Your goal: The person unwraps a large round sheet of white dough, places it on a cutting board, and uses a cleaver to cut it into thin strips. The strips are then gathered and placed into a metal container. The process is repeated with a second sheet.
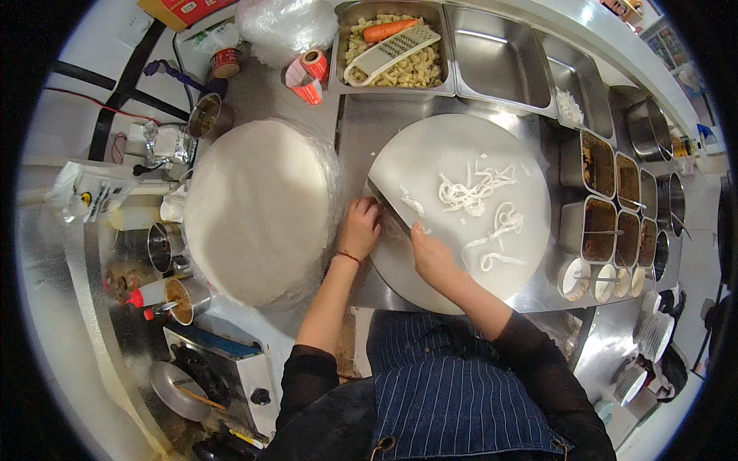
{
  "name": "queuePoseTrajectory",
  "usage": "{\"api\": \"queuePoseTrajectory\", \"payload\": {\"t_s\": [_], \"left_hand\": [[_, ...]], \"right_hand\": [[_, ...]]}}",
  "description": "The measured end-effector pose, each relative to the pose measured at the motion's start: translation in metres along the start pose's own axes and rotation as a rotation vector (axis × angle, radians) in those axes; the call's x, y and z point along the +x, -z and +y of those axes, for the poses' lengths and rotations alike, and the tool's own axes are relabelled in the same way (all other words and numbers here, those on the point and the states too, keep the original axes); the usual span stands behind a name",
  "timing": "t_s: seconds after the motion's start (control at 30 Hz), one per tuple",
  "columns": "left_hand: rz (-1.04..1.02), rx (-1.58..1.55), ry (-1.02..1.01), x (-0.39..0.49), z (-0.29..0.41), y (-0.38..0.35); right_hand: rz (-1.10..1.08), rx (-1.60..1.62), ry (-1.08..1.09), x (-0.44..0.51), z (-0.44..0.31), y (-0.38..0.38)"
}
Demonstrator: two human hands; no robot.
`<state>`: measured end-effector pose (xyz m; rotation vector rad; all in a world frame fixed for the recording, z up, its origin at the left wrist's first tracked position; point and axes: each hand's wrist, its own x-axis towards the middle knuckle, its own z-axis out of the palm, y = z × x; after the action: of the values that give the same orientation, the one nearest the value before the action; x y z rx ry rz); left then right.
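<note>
My right hand (pixel 435 259) grips a knife by its handle; the dark blade (pixel 390 203) of the knife slants up and left over the left part of a round white cutting board (pixel 450 138). My left hand (pixel 361 226) lies at the board's left edge, close beside the blade, with its fingers curled; whether it holds anything is hidden. White noodle-like strips (pixel 470 190) lie loosely tangled at the middle of the board, with more strips (pixel 507 222) to the right. Small white scraps (pixel 412 200) lie just right of the blade. A stack of thin round white sheets (pixel 259 213), partly in plastic wrap, stands left of my left hand.
Behind the board, a steel pan (pixel 393 89) holds diced food, a carrot (pixel 390 30) and a white grater (pixel 395 55), beside other steel pans (pixel 499 57). Sauce containers (pixel 599 230) line the right side. A label roll (pixel 313 60) lies at the back; a gas stove (pixel 251 374) stands lower left.
</note>
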<state>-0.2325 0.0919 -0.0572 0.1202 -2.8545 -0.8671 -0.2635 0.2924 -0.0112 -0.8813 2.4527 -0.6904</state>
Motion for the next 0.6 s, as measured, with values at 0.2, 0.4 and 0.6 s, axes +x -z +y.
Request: {"api": "queuePoseTrajectory", "payload": {"t_s": [0.2,0.4,0.6], "left_hand": [[0.104,-0.007,-0.052,-0.004,-0.003,-0.008],[0.159,-0.026,-0.041,-0.008,-0.001,-0.011],[0.129,-0.063,-0.048,-0.007,0.0,-0.005]], "right_hand": [[-0.088,-0.056,-0.085,-0.039,0.017,0.037],[0.022,0.056,-0.115,-0.03,0.006,0.052],[0.031,0.54,-0.484,-0.031,0.025,0.077]]}}
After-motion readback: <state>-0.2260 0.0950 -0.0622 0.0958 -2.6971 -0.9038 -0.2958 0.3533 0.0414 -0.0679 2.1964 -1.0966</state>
